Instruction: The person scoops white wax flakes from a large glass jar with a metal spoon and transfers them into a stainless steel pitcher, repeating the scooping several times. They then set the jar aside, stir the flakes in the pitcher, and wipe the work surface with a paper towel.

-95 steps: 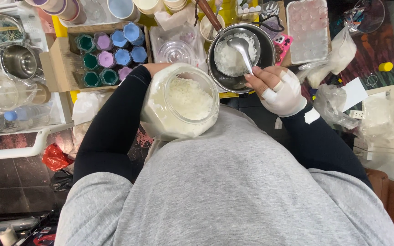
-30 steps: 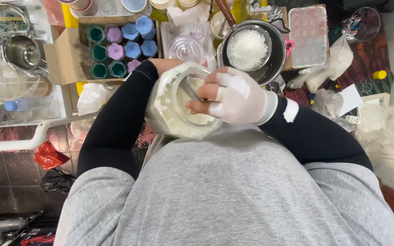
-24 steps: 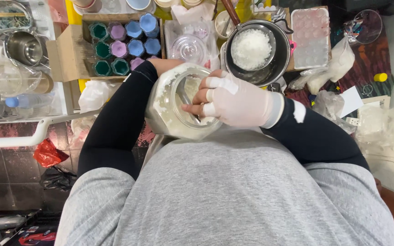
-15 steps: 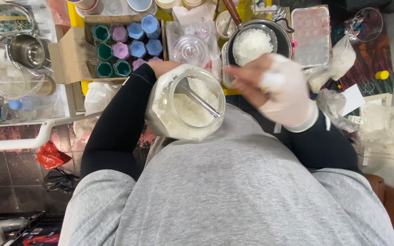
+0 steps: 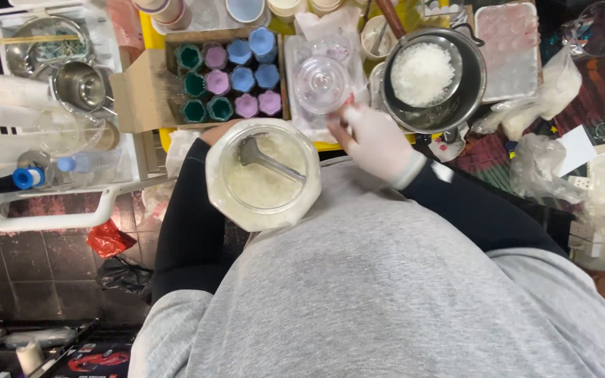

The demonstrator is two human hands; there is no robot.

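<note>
Head view: your gloved right hand (image 5: 371,138) is reaching forward, its fingers closing on the rim of a clear round plastic lid (image 5: 322,84) just beyond it. Your left hand (image 5: 213,131) is mostly hidden behind the big clear plastic jar of white flakes (image 5: 263,173), which it is hugging against your grey top, so its grip cannot be told. A metal spoon (image 5: 269,158) is lying inside the jar. Beside your right hand, a steel pot (image 5: 434,75) is holding more white flakes, and a cardboard box of coloured moulds (image 5: 227,78) is sitting on the counter (image 5: 150,36) beyond the jar.
</note>
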